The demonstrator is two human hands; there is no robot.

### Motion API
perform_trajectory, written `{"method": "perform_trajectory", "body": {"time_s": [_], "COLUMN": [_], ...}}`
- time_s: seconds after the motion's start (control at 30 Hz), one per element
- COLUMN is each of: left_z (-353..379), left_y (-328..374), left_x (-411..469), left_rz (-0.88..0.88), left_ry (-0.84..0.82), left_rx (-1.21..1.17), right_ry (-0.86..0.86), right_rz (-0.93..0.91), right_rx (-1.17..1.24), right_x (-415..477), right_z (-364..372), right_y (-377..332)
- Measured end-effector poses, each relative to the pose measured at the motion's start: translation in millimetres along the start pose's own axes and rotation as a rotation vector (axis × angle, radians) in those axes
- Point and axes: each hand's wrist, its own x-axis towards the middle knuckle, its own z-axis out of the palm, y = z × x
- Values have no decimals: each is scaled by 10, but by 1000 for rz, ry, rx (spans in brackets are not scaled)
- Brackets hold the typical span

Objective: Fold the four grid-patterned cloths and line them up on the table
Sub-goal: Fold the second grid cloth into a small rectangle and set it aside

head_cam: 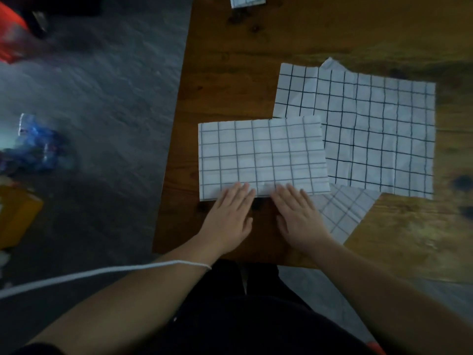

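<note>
A white cloth with a grey grid (263, 155), folded in half into a rectangle, lies on the wooden table (230, 73) in front of me. My left hand (230, 216) and my right hand (298, 216) rest flat side by side, fingers together, with their fingertips on its near edge. To the right, an unfolded cloth with a dark grid (371, 131) lies flat, partly under the folded one. The corner of another grid cloth (343, 211) sticks out below it, beside my right hand. A small folded grid cloth (247, 1) sits at the table's far edge.
The table's left edge runs diagonally beside grey floor (107, 98). On the floor lie a blue packet (38, 147), a yellow box (15, 216) and a red object (10, 39). A white cord (102, 272) crosses my left forearm.
</note>
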Motion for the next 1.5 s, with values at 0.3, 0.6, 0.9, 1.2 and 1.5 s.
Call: {"method": "perform_trajectory", "body": {"time_s": [0.3,0.6,0.9,1.2,1.5], "left_z": [237,86,276,322,256], "left_y": [-453,-237,74,-120,-534], "left_x": [-344,-404,-37,-63,-297], "left_rz": [8,-89,-63,-18,-41], "left_ry": [-20,37,5,30,22], "left_rx": [63,31,19,38,50], "right_ry": [-33,44,-71,-57,-29], "right_rz": [244,205,-9,48,242], "right_rx": [-20,35,-7,-57,-44], "right_x": [-392,-306,80,41,-192], "right_z": [-16,-60,108,162,112], "right_y": [458,3,-302,-330,48]}}
